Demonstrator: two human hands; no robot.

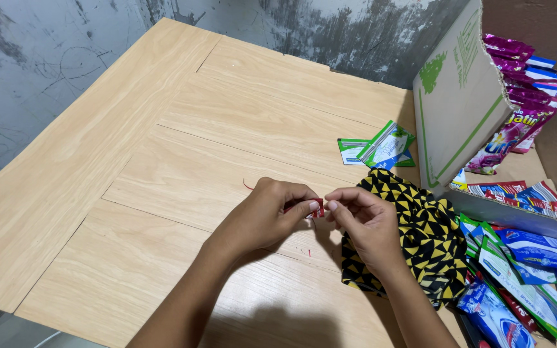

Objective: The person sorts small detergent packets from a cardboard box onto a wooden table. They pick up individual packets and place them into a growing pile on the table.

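Note:
My left hand (265,216) and my right hand (365,222) meet over the middle of a light wooden table (162,148). Between their fingertips they pinch a small red object (317,209), which looks like a tiny sachet or wrapper. Both hands have their fingers curled around it. A black and yellow patterned cloth (430,238) lies bunched just right of my right hand, partly under my wrist. A thin red thread (247,187) lies on the table beside my left hand.
An open cardboard box (459,96) stands at the right, with purple and pink sachets (520,84) inside. Green and white sachets (381,147) lie by the box. Several blue and green packets (523,277) are piled at the lower right. A grey wall is behind.

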